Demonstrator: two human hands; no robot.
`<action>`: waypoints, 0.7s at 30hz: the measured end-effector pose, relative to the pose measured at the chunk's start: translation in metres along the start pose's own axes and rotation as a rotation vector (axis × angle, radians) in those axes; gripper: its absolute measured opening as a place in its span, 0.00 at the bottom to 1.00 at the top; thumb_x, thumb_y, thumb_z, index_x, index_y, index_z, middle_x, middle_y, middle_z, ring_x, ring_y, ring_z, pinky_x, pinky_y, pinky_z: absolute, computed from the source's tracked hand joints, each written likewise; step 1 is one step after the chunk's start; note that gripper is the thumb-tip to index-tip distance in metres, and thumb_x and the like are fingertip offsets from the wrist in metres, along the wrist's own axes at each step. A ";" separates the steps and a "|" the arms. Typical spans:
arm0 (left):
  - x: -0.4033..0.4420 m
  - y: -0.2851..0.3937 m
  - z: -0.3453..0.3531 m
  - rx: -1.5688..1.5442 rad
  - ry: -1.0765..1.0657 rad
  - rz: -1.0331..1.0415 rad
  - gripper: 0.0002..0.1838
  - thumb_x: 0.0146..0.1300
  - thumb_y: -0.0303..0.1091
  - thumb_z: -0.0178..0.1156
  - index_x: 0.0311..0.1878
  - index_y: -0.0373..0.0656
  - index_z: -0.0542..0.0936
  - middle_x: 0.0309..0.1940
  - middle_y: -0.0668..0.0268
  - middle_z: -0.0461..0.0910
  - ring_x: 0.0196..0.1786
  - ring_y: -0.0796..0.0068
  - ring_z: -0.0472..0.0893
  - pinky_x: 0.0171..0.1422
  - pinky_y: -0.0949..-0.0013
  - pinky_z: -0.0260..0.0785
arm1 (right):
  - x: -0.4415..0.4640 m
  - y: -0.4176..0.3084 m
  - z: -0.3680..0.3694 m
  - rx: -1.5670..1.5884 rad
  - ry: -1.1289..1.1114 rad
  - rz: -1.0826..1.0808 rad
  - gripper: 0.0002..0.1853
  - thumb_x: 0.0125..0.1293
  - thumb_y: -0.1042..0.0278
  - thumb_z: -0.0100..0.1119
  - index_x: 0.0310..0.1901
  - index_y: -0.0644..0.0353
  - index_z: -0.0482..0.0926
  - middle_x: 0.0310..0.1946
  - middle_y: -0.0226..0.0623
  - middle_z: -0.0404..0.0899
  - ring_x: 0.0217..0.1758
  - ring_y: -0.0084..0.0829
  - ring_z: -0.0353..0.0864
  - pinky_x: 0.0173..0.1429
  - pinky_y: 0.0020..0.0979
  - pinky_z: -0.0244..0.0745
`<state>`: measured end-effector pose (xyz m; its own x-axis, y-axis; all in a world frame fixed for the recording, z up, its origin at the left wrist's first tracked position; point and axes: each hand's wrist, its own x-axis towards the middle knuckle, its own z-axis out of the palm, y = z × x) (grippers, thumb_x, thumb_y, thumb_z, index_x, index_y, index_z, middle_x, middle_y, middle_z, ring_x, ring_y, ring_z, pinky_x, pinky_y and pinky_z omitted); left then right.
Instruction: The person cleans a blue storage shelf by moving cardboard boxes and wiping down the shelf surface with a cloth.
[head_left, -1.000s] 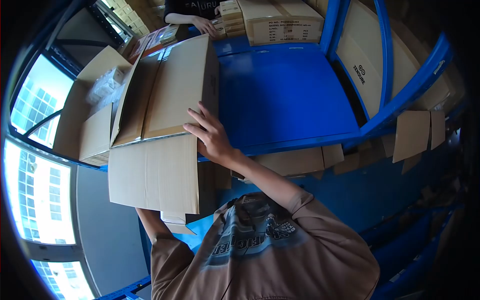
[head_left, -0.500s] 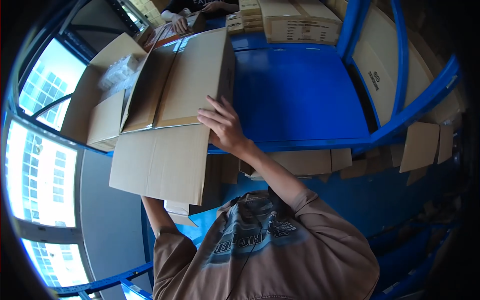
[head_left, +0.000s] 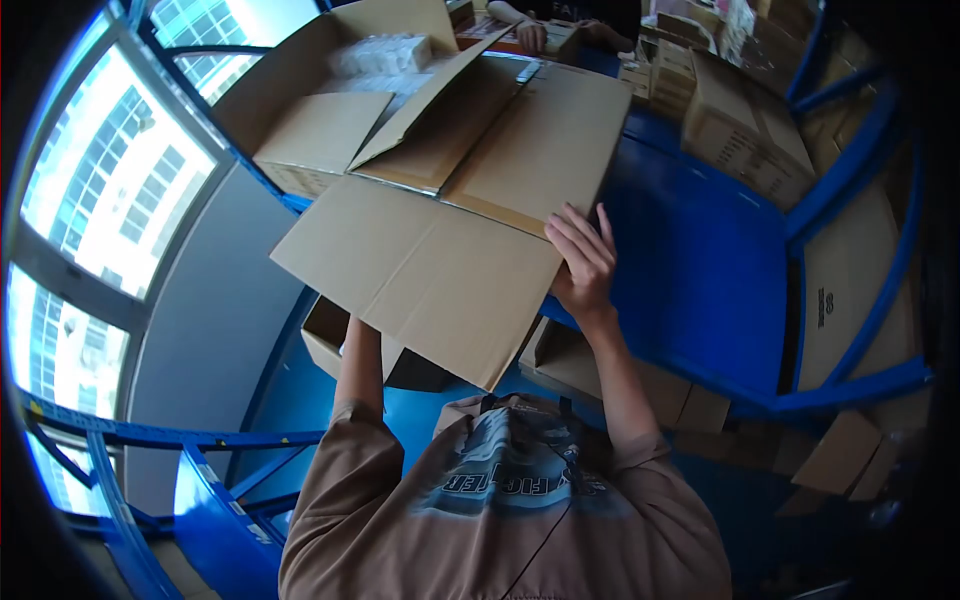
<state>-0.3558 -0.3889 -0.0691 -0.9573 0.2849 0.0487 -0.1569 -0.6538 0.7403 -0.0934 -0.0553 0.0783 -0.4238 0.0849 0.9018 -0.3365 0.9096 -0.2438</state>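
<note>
A large cardboard box (head_left: 545,140) lies on the blue table with tape along its seams. Its wide front flap (head_left: 430,270) hangs out past the near edge, toward me. My right hand (head_left: 583,255) grips the box at its near right corner, fingers stretched over the edge; the thumb is hidden. Beneath the flap goes my left forearm (head_left: 360,365), and the flap covers the left hand, so its fingers do not show. Another flap (head_left: 430,105) stands tilted up on the box's left side.
To the left stands an open carton (head_left: 320,135) with clear plastic-wrapped contents (head_left: 385,58). Another person's hand (head_left: 532,37) rests on a box at the back. A closed carton (head_left: 740,120) sits far right on the blue table (head_left: 690,270). Open cartons (head_left: 640,370) lie below.
My view has turned left, so the box and table appear farther right. My right hand stays at the box corner, and more of the front flap shows.
</note>
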 end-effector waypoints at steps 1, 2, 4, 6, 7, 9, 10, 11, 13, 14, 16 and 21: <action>-0.013 0.009 0.024 -0.066 -0.023 -0.018 0.34 0.82 0.64 0.49 0.79 0.53 0.72 0.72 0.58 0.79 0.73 0.56 0.79 0.81 0.47 0.70 | -0.001 0.000 -0.001 -0.004 -0.004 0.000 0.17 0.71 0.59 0.67 0.49 0.66 0.91 0.53 0.43 0.92 0.65 0.49 0.88 0.85 0.64 0.60; -0.022 0.019 0.048 -0.130 -0.053 -0.037 0.34 0.82 0.63 0.51 0.80 0.52 0.71 0.72 0.58 0.78 0.73 0.57 0.79 0.79 0.48 0.73 | -0.001 0.001 -0.001 -0.012 -0.004 0.001 0.16 0.71 0.60 0.67 0.48 0.66 0.91 0.53 0.43 0.92 0.64 0.49 0.89 0.86 0.65 0.59; -0.028 0.032 0.061 -0.205 -0.076 -0.047 0.35 0.82 0.63 0.52 0.80 0.51 0.69 0.72 0.57 0.78 0.73 0.58 0.79 0.77 0.49 0.76 | 0.000 0.005 -0.004 -0.016 -0.015 -0.010 0.16 0.70 0.60 0.67 0.48 0.66 0.91 0.54 0.43 0.92 0.64 0.49 0.89 0.86 0.66 0.58; -0.029 0.041 0.063 -0.158 -0.041 -0.068 0.35 0.81 0.62 0.54 0.80 0.51 0.69 0.72 0.57 0.77 0.74 0.59 0.77 0.76 0.49 0.76 | 0.004 0.007 -0.007 -0.024 -0.027 -0.013 0.17 0.70 0.59 0.68 0.49 0.66 0.91 0.53 0.43 0.92 0.63 0.49 0.89 0.86 0.66 0.57; -0.028 0.045 0.061 -0.130 -0.025 -0.085 0.35 0.81 0.62 0.55 0.80 0.51 0.69 0.72 0.58 0.76 0.75 0.59 0.76 0.76 0.49 0.76 | 0.005 0.007 -0.008 -0.031 -0.031 -0.007 0.17 0.70 0.58 0.68 0.49 0.66 0.91 0.53 0.43 0.92 0.63 0.49 0.90 0.86 0.66 0.57; -0.033 0.045 0.051 -0.109 -0.002 -0.107 0.35 0.80 0.62 0.56 0.80 0.51 0.69 0.73 0.58 0.76 0.76 0.60 0.76 0.76 0.49 0.76 | 0.003 0.006 -0.018 -0.048 -0.049 0.011 0.18 0.70 0.57 0.69 0.49 0.66 0.91 0.53 0.43 0.92 0.63 0.49 0.90 0.86 0.65 0.58; -0.039 0.042 0.044 -0.092 0.002 -0.084 0.35 0.80 0.62 0.57 0.80 0.51 0.69 0.72 0.58 0.76 0.75 0.60 0.76 0.76 0.49 0.76 | 0.003 0.010 -0.024 -0.057 -0.057 0.015 0.18 0.71 0.57 0.69 0.49 0.66 0.91 0.54 0.43 0.92 0.63 0.50 0.89 0.86 0.65 0.59; -0.046 0.038 0.035 -0.077 0.004 -0.063 0.35 0.79 0.61 0.58 0.80 0.50 0.70 0.72 0.58 0.76 0.74 0.59 0.77 0.76 0.49 0.76 | 0.002 0.016 -0.030 -0.059 -0.063 0.006 0.18 0.71 0.57 0.69 0.49 0.66 0.91 0.54 0.43 0.92 0.63 0.50 0.89 0.86 0.65 0.59; -0.048 0.034 0.022 -0.049 0.003 -0.024 0.36 0.78 0.60 0.61 0.79 0.50 0.70 0.72 0.57 0.77 0.73 0.59 0.78 0.76 0.48 0.76 | -0.003 0.025 -0.038 -0.009 -0.074 0.048 0.17 0.69 0.58 0.70 0.49 0.65 0.91 0.54 0.45 0.92 0.66 0.52 0.87 0.86 0.63 0.60; -0.041 0.038 0.025 -0.057 -0.005 -0.027 0.36 0.78 0.60 0.61 0.79 0.50 0.70 0.72 0.57 0.77 0.73 0.59 0.78 0.76 0.48 0.76 | -0.004 0.025 -0.037 -0.020 -0.073 0.043 0.17 0.69 0.58 0.70 0.49 0.65 0.91 0.54 0.45 0.92 0.66 0.52 0.87 0.86 0.63 0.60; -0.027 0.067 0.049 0.462 -0.143 0.186 0.31 0.80 0.57 0.60 0.75 0.48 0.76 0.70 0.58 0.79 0.69 0.59 0.80 0.75 0.52 0.74 | -0.007 0.024 -0.033 0.062 -0.050 0.143 0.17 0.68 0.59 0.71 0.50 0.65 0.91 0.57 0.47 0.91 0.69 0.53 0.85 0.85 0.62 0.62; 0.027 0.107 0.093 0.794 -0.023 -0.036 0.24 0.82 0.49 0.59 0.65 0.40 0.87 0.67 0.58 0.83 0.61 0.65 0.81 0.72 0.60 0.69 | -0.014 0.036 -0.044 0.242 -0.059 0.324 0.22 0.67 0.63 0.73 0.59 0.64 0.87 0.72 0.51 0.80 0.81 0.56 0.70 0.86 0.57 0.62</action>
<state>-0.3758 -0.3862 0.0742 -0.9484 0.3163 0.0231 0.0405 0.0485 0.9980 -0.0632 -0.0058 0.0728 -0.5857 0.3216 0.7440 -0.3629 0.7168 -0.5955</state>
